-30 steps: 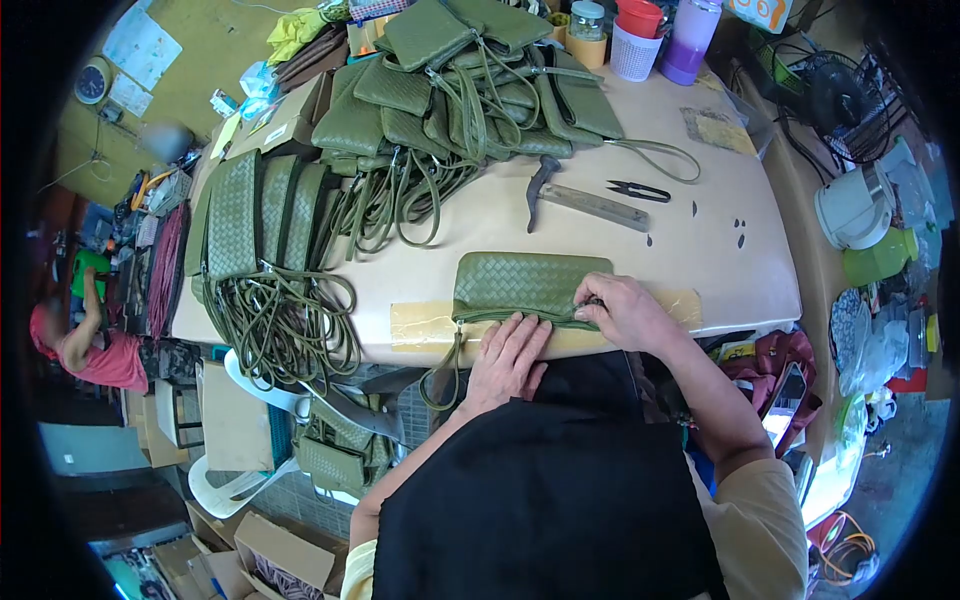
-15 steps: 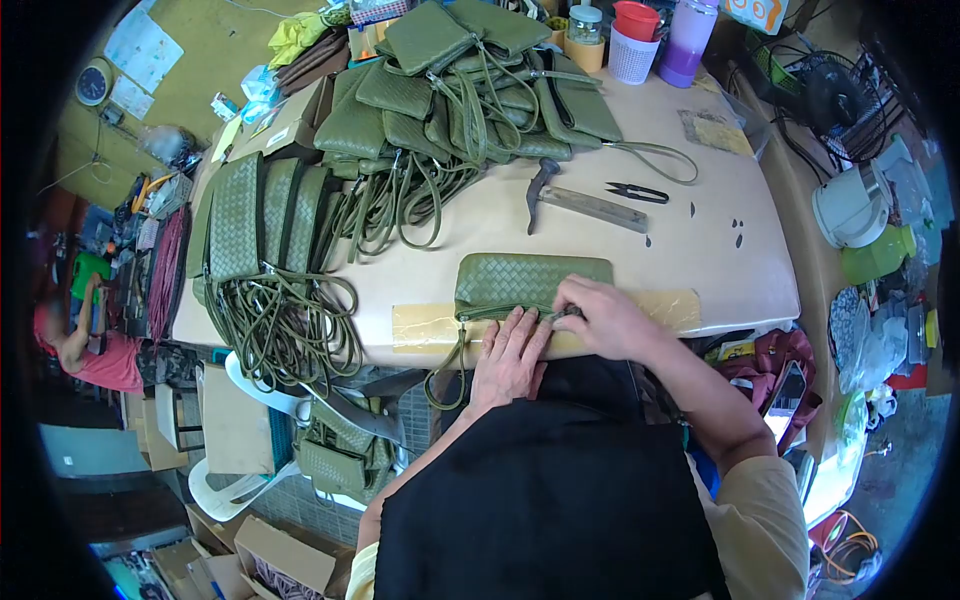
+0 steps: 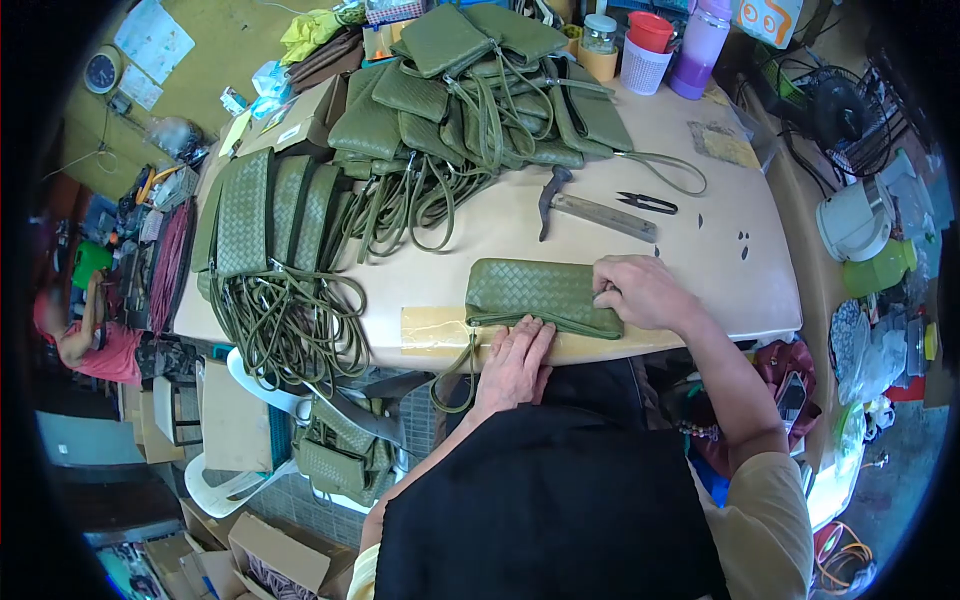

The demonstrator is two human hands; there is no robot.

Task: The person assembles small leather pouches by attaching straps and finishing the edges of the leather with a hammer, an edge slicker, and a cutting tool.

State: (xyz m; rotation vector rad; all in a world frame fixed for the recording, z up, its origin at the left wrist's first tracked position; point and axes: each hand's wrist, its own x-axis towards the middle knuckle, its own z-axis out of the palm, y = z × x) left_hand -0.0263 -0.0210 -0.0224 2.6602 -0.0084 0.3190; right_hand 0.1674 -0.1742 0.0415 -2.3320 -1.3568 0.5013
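**A:** What does the pouch look like, and where is it?

**B:** The woven pouch (image 3: 545, 294) is olive green, flat and rectangular, its surface a basket-weave of narrow strips. It lies lengthwise at the near edge of the table (image 3: 700, 250), partly over a glossy patch of tape (image 3: 432, 330). A thin cord of the same green, the wrist strap (image 3: 452, 380), hangs from its left corner over the table edge.

**A:** And the hands?

**B:** The left hand (image 3: 518, 362) lies flat, fingers spread, pressing the pouch's near edge. The right hand (image 3: 640, 290) is curled shut, pinching the pouch's right end; what exactly sits between the fingertips is hidden.

**A:** What else is on the table?

**B:** The top is smooth and cream-coloured. Behind lies a heap of matching pouches (image 3: 470, 80) with tangled cords, and a row of pouches (image 3: 270, 210) at the left. A metal hammer (image 3: 590, 205) and small black thread snips (image 3: 648, 204) lie just beyond the pouch.
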